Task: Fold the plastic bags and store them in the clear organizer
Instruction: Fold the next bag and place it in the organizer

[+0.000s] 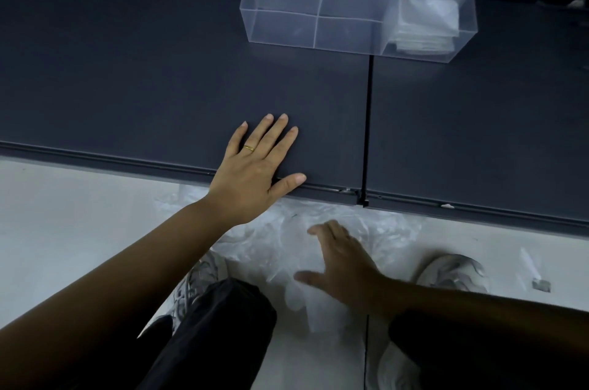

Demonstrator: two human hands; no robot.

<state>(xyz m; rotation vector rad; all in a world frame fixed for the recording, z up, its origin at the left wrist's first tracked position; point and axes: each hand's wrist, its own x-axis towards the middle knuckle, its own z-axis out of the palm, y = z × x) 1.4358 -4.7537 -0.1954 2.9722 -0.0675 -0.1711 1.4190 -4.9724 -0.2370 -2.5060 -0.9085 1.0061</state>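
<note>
Two hands [255, 171] [345, 265], one organizer [280, 26] — two shoes [194, 287] [452, 268]

Just one cam, up on my head, looking forward and down, pretty close above my fingers [271, 136], table [127, 71] stretching beyond them.

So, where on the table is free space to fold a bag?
Bare table lies between the left hand and the clear organizer, and left of both. The floor under the right hand is crowded with loose plastic bags.

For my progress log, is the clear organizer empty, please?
No, folded bags lie stacked in the right-end compartment of the clear organizer.
</note>
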